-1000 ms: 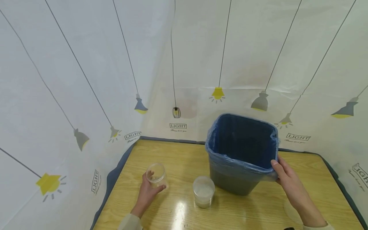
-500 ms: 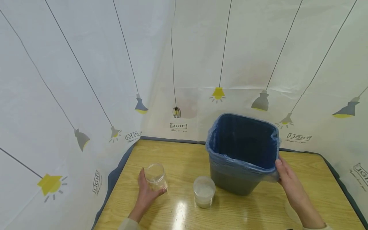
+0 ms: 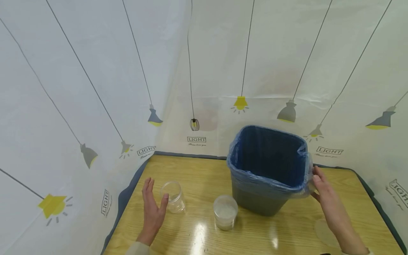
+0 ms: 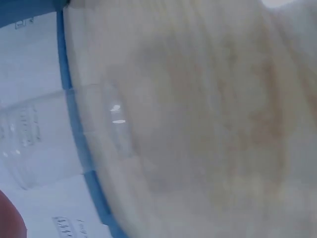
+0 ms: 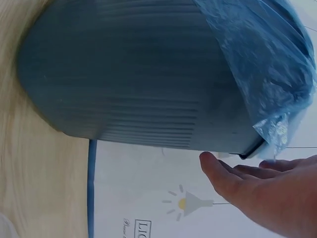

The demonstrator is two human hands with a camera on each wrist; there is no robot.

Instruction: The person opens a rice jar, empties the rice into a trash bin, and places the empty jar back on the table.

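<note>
A clear cup [image 3: 177,203] stands on the table, and my left hand [image 3: 153,212] is spread beside its left side, thumb near the rim. In the left wrist view the cup [image 4: 54,134] appears sideways, with only a fingertip at the lower left corner. A dark blue-grey trash bin [image 3: 259,203], lined with a blue plastic bag [image 3: 264,182], stands at centre right. At its right rim is my right hand [image 3: 333,209], fingertips by the bag's loose edge. In the right wrist view, the right hand [image 5: 267,186] has extended fingers close to the bin; contact is unclear.
Between the clear cup and the bin stands another clear cup [image 3: 225,214] with a whitish look inside. A round pale disc [image 3: 325,232] lies partly behind the right forearm. Lamp-printed white sheeting [image 3: 204,71] rises around the wooden table [image 3: 197,173].
My left hand has let go of the clear cup and drawn back left, leaving it standing. My right hand has shifted slightly right from the bin's rim, and the bag edge there now bulges outward.
</note>
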